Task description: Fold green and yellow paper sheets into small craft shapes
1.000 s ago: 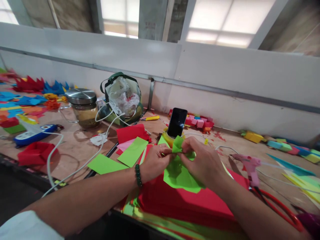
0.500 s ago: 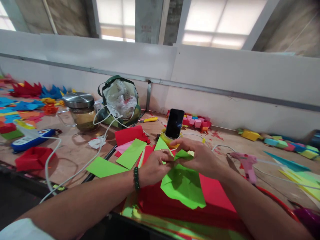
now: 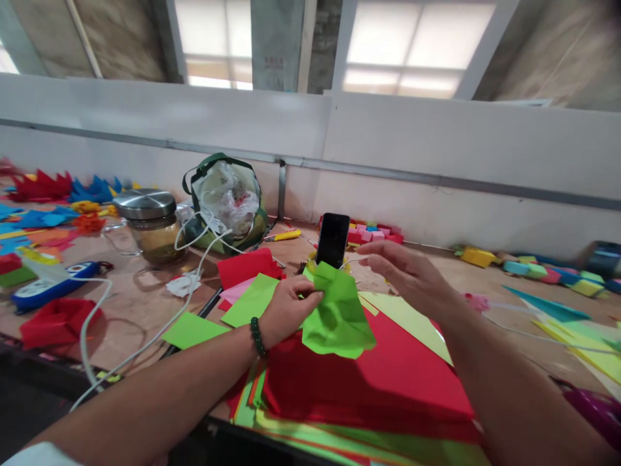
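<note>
A creased sheet of bright green paper with a wavy lower edge is pinched at its left side by my left hand. The paper hangs over a stack of red paper. My right hand is off the paper, to its right, with fingers stretched and apart, nothing visible in them. Behind the green paper a dark phone stands propped upright. Flat green paper pieces and a folded red paper piece lie left of my left hand.
To the left stand a lidded glass mug and a green bag stuffed with plastic. A white cable crosses the table. A yellow cutter lies near the wall. A pink glue gun is partly hidden behind my right forearm.
My right hand has let go of the green paper and moved right, its fingers opening. My left hand keeps hold of the paper, which now shows more fully.
</note>
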